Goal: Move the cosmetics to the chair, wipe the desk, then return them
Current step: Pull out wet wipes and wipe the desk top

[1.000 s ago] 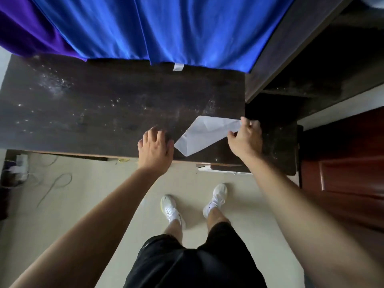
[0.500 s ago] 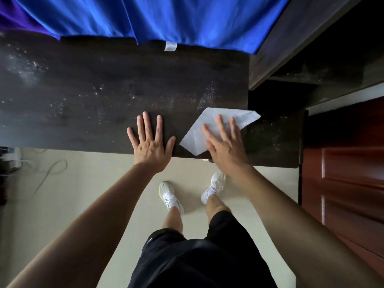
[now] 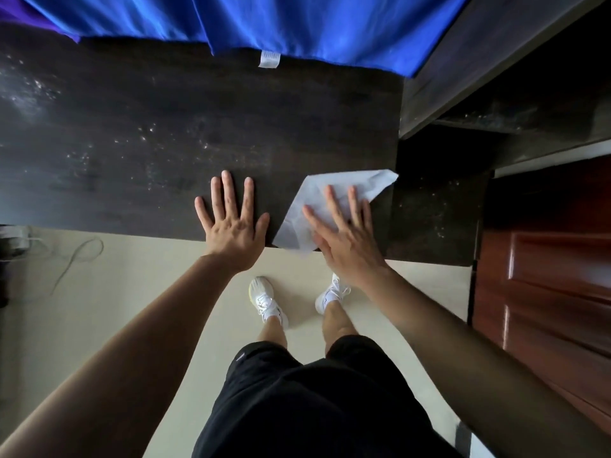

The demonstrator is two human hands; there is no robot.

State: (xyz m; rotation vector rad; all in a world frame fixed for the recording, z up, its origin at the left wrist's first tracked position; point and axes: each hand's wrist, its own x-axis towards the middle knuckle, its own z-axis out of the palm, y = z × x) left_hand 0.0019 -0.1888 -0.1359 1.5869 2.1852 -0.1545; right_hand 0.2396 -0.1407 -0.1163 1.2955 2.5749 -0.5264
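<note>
A dark wooden desk (image 3: pixel 165 133) spans the view, with pale dust specks on its left and middle. A white tissue (image 3: pixel 350 185) lies near the desk's front right edge, one corner hanging over the edge. My right hand (image 3: pixel 344 233) presses flat on the tissue with straight fingers. My left hand (image 3: pixel 233 223) rests flat on the desk's front edge, fingers spread, just left of the tissue. No cosmetics or chair are in view.
Blue fabric (image 3: pixel 297 24) hangs over the desk's far edge, with purple fabric (image 3: pixel 20 11) at the far left. A lower dark shelf (image 3: pixel 436 209) adjoins the desk on the right, beside a red-brown door (image 3: pixel 545 292). Cables (image 3: pixel 76 256) lie on the floor at left.
My right hand stopped pinching the tissue and flattened onto it. My left hand uncurled and spread flat on the desk. The tissue slid slightly toward the front edge.
</note>
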